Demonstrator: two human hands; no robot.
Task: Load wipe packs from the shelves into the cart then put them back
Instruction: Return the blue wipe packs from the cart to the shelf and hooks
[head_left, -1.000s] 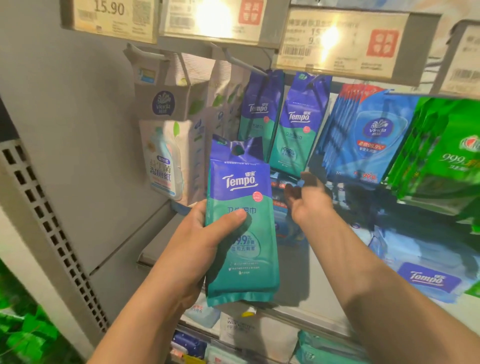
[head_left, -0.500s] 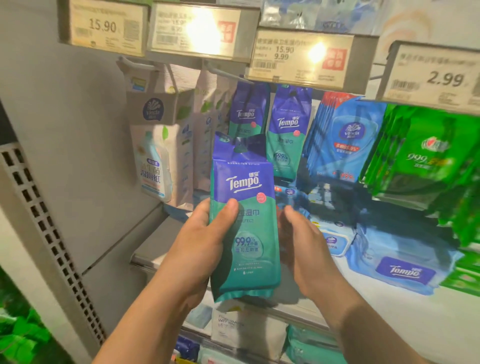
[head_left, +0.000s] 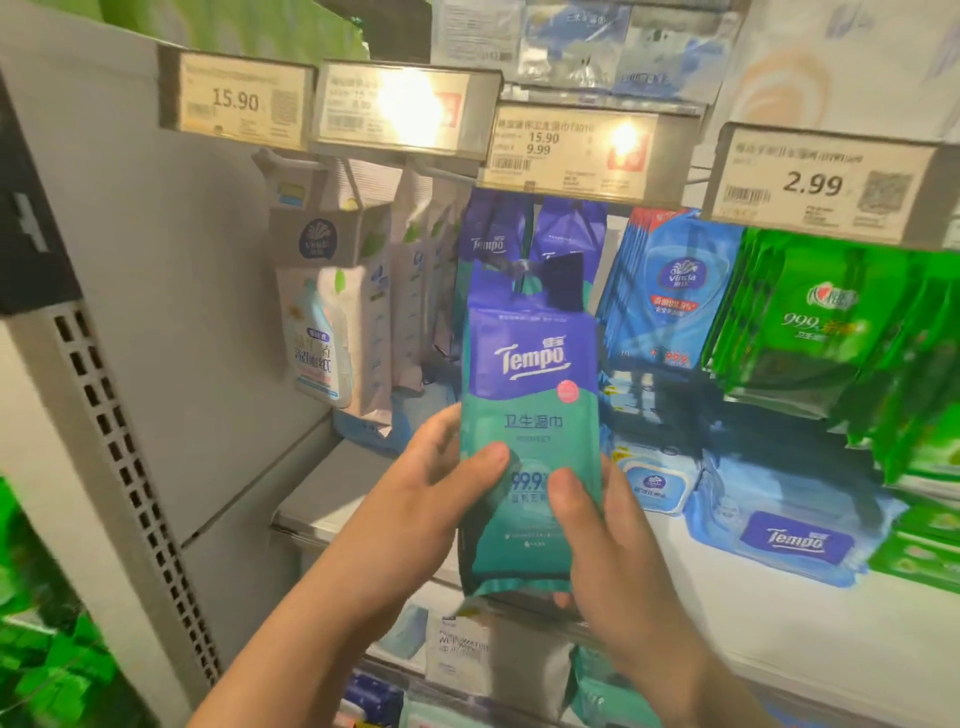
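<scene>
Held upright before the shelf (head_left: 810, 618): 1 Tempo pack (head_left: 530, 426), purple on top, teal below. Gripped from both sides: left hand (head_left: 441, 488) curled round the left edge, thumb pressed on the front; right hand (head_left: 597, 535) wrapped round the right edge, thumb also on the front beside the "99.9%" print, fingers hidden behind. Top flap of the pack just in front of the hanging Tempo packs (head_left: 519, 234) on the pegs.

On the pegs, left to right: white packs (head_left: 332, 332), purple Tempo packs, blue packs (head_left: 670, 296), green packs (head_left: 831, 322). Lying flat on the shelf below: a blue Tempo pack (head_left: 789, 530) and a smaller lidded one (head_left: 652, 483). Above, price tags (head_left: 813, 184) reading 15.90, 9.99 and 2.99.

Compared with 0.5 s ago: right hand closed onto the pack where before it hovered open just beside it; pack raised nearer the pegs; left grip unchanged.
</scene>
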